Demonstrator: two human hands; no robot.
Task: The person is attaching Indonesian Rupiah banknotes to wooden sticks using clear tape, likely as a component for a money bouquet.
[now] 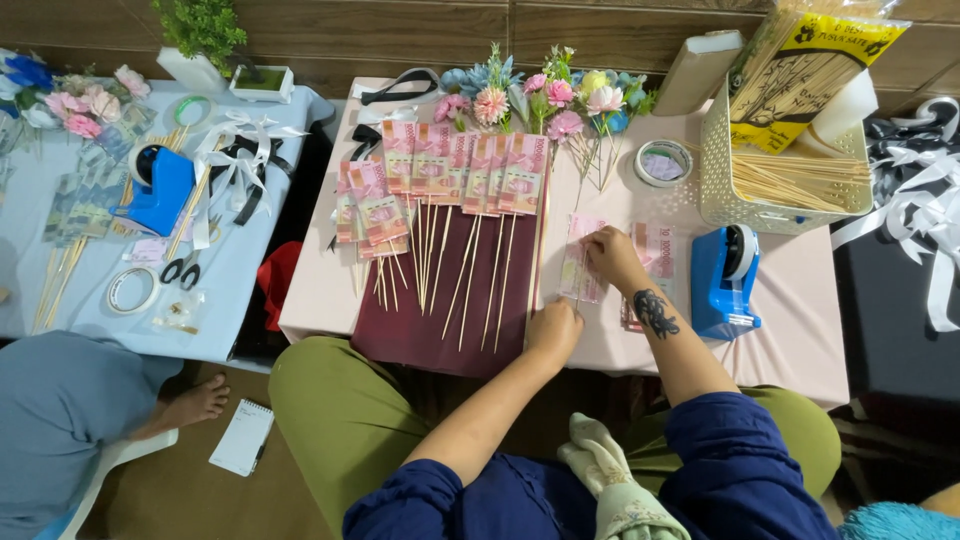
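Hands work on a low pink table (800, 330). The right hand (612, 255) presses flat, fingers spread, on a pink banknote (580, 262) lying on the table. The left hand (555, 328) pinches the bottom end of a thin wooden stick (541, 240) that runs up beside the note. Just left, more notes on sticks (440, 180) lie in a fan on a dark red cloth (430, 320). A blue tape holder (725, 280) stands near the right hand. Paper flowers (545, 95) lie at the far edge.
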